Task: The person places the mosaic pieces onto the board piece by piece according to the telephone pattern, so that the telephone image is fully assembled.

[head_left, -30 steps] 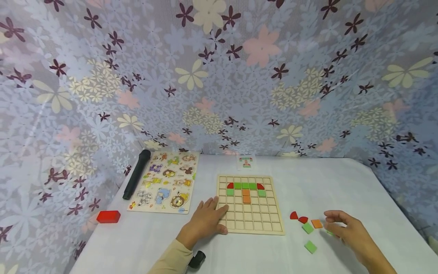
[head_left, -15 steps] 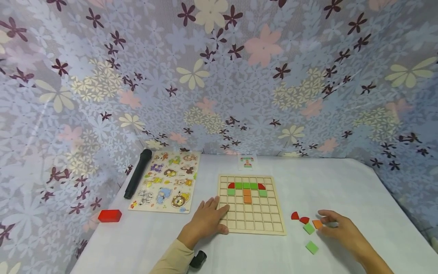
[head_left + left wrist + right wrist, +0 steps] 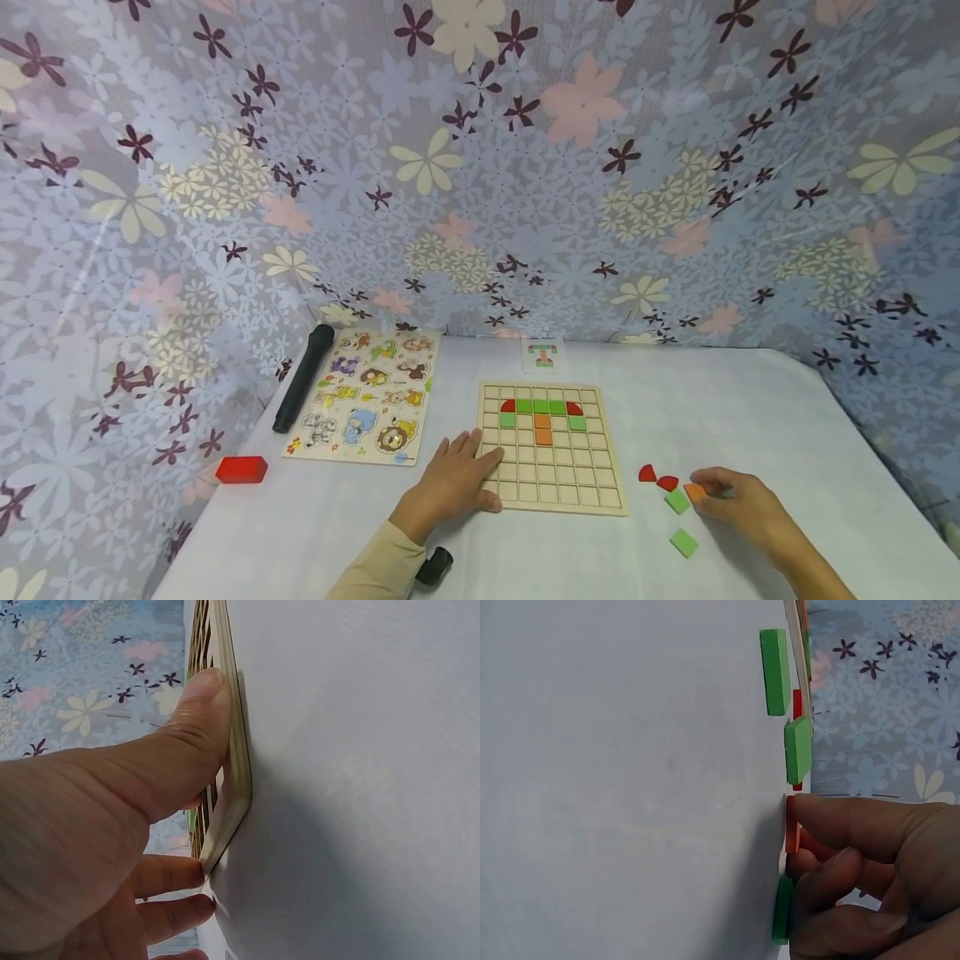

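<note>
My right hand (image 3: 742,502) pinches an orange square tile (image 3: 694,492) between thumb and fingertips, low over the white tabletop; the right wrist view shows the orange tile (image 3: 792,825) edge-on between them. Under the curled fingers lies a green tile (image 3: 782,911), hidden by the hand in the head view. Straight and spread, the fingers of my left hand (image 3: 453,483) rest on the near-left corner of a wooden grid board (image 3: 555,496). The left thumb (image 3: 199,712) lies along the board's edge. Red, green and orange pieces form a T-like pattern on the board.
Two green tiles (image 3: 683,542) and two red quarter-round pieces (image 3: 647,473) lie right of the board. Behind it is a pattern card (image 3: 542,355). At left are an animal puzzle board (image 3: 360,400), a black tube (image 3: 302,379) and a red block (image 3: 242,470); a black object (image 3: 435,567) sits near my left forearm.
My right hand has moved left from the tiles farther right to the orange tile, and its thumb and fingers have closed on it. The left hand stays on the board.
</note>
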Demonstrator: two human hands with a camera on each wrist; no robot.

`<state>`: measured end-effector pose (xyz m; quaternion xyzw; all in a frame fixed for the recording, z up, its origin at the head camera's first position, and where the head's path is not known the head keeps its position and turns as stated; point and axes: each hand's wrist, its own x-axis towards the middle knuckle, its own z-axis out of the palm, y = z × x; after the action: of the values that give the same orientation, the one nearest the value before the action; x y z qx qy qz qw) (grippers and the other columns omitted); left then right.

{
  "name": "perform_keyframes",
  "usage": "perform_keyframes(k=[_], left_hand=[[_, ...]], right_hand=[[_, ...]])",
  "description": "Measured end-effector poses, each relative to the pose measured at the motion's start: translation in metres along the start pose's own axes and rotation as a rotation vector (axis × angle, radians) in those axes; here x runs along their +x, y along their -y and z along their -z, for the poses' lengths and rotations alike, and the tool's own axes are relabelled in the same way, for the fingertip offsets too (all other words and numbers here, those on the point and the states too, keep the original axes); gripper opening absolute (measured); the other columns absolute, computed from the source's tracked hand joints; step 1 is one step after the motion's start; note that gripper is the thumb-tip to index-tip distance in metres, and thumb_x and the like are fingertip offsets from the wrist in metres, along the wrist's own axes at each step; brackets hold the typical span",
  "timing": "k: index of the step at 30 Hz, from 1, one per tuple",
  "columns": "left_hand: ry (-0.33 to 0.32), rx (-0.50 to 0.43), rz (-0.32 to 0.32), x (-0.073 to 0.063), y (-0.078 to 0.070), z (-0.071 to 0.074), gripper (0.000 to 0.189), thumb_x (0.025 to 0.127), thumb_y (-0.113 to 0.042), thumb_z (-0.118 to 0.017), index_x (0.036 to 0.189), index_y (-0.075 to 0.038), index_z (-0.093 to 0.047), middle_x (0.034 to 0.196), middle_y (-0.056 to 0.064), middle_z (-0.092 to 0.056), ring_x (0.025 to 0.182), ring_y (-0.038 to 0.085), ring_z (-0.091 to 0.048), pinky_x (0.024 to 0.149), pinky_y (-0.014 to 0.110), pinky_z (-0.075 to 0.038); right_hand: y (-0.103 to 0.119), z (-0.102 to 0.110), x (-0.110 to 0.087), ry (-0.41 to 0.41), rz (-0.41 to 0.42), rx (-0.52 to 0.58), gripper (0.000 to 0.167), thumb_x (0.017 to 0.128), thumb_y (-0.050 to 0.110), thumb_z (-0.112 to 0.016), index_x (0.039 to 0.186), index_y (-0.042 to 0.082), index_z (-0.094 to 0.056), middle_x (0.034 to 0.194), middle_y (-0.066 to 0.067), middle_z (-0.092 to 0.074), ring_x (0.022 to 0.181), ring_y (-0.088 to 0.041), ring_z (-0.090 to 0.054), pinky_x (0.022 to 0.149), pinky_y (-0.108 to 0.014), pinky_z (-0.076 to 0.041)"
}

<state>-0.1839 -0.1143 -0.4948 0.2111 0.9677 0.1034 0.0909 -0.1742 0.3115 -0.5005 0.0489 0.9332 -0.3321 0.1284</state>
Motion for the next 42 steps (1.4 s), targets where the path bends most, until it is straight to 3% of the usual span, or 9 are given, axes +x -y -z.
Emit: perform_keyframes(k=[7,13,18,24,30,36,42], left_hand=[[0.003,0.001,0.001,0.0,-0.001,0.0,0.081,0.081,-0.053,-0.075,0.151,-0.022,-0.051,0.163,0.021,-0.033,0.15,0.04,-0.033,0.121,0.059,-0.027],[-0.005,-0.001,0.002,-0.002,-0.002,0.002,0.081,0.08,-0.053,-0.076,0.151,-0.021,-0.052,0.162,0.021,-0.034,0.149,0.04,-0.033,0.121,0.059,-0.027],[-0.003,-0.001,0.001,-0.002,-0.003,0.002,0.081,0.08,-0.053,-0.076,0.151,-0.021,-0.052,0.162,0.021,-0.034,0.149,0.04,-0.033,0.121,0.059,-0.027],[0.002,0.002,0.005,-0.002,-0.004,0.005,0.081,0.08,-0.052,-0.077,0.15,-0.022,-0.052,0.162,0.021,-0.035,0.149,0.039,-0.034,0.121,0.058,-0.027],[-0.008,0.004,-0.008,-0.002,-0.003,0.004,0.08,0.08,-0.052,-0.077,0.15,-0.021,-0.052,0.161,0.021,-0.035,0.148,0.04,-0.035,0.12,0.059,-0.028],[-0.011,0.002,-0.011,-0.003,-0.002,0.003,0.081,0.08,-0.052,-0.077,0.15,-0.021,-0.052,0.161,0.021,-0.035,0.148,0.041,-0.035,0.12,0.06,-0.029],[-0.005,0.009,-0.012,-0.002,-0.002,0.003,0.081,0.081,-0.053,-0.076,0.151,-0.021,-0.052,0.162,0.021,-0.035,0.148,0.041,-0.035,0.12,0.06,-0.029]], right_hand=[[0.002,0.0,0.001,-0.002,-0.043,-0.004,0.038,0.086,0.019,-0.08,0.117,0.0,-0.068,0.108,-0.014,-0.066,0.103,-0.032,-0.057,0.085,-0.052,-0.05],[0.001,0.0,0.001,-0.012,-0.058,0.02,0.033,0.085,0.018,-0.081,0.109,0.003,-0.064,0.102,-0.011,-0.062,0.098,-0.029,-0.054,0.08,-0.043,-0.049],[-0.002,0.001,-0.002,-0.001,-0.037,0.06,0.042,0.092,0.027,-0.075,0.123,0.001,-0.06,0.095,-0.008,-0.062,0.085,-0.024,-0.054,0.067,-0.034,-0.048],[0.0,0.004,-0.009,0.034,-0.006,0.262,0.055,0.103,0.031,-0.061,0.145,-0.002,-0.047,0.084,-0.007,-0.054,0.063,-0.017,-0.048,0.053,-0.029,-0.043],[0.0,0.005,-0.008,0.027,-0.038,0.399,0.057,0.102,0.031,-0.064,0.144,-0.002,-0.047,0.082,-0.005,-0.055,0.068,-0.017,-0.052,0.057,-0.029,-0.045],[0.01,0.008,-0.009,0.016,-0.012,0.514,0.057,0.098,0.025,-0.07,0.145,0.0,-0.048,0.09,-0.006,-0.06,0.07,-0.018,-0.056,0.058,-0.03,-0.049],[0.025,0.014,-0.012,0.05,0.056,0.727,0.036,0.099,0.027,-0.069,0.132,0.019,-0.059,0.096,-0.001,-0.068,0.068,-0.012,-0.054,0.058,-0.026,-0.05]])
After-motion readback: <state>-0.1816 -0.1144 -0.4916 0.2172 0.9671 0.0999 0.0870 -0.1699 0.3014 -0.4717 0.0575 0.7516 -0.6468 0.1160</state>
